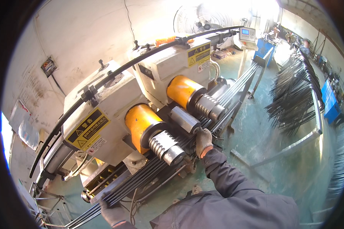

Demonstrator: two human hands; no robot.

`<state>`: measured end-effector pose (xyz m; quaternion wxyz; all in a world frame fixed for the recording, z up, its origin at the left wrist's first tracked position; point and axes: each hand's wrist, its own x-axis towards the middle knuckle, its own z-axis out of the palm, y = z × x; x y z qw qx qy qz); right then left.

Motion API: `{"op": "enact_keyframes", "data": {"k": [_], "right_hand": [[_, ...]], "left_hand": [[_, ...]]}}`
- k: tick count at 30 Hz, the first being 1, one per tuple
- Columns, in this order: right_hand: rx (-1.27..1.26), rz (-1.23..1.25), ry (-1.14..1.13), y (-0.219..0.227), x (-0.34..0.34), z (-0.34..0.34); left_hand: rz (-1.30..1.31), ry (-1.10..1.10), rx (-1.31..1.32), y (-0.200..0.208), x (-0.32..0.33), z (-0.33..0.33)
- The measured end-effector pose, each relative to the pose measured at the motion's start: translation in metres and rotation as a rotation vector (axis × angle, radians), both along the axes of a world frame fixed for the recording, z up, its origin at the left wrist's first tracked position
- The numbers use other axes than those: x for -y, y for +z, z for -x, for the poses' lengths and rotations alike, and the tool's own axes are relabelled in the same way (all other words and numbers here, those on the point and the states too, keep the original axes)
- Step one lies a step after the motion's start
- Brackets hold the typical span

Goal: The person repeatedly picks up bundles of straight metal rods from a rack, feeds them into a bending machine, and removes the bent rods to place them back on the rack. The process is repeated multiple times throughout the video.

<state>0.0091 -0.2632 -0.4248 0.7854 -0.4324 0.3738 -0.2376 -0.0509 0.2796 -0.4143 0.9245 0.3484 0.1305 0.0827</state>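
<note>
Metal rods [141, 172], long & dark, are laid in a bundle along the front of the white machine [120, 95], past orange cylinders [141, 126] w/ ribbed rollers [166, 147]. Rods are met at lower L by gloved L hand [112, 214]; fingers' grip can't be told. Gloved R hand [204, 142] is held by near end of grey block [184, 119], fingers bent, clamping unclear.

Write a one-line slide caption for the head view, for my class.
Gloved left hand at long metal rods, gloved right hand by a grey block between two orange cylinders.
</note>
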Motion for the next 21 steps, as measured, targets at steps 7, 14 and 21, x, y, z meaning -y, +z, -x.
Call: {"op": "enact_keyframes", "data": {"k": [7, 14, 21], "right_hand": [[-0.114, 0.199, 0.04, -0.009, 0.0, 0.012], [0.1, 0.675, 0.057, -0.102, 0.029, 0.017], [-0.325, 1.665, 0.165, -0.118, 0.073, 0.044]], "left_hand": [[-0.076, 0.119, -0.132, -0.013, -0.032, -0.005], [0.067, -0.079, -0.185, 0.024, 0.093, 0.008], [0.043, 0.052, -0.235, 0.01, 0.097, 0.007]]}}
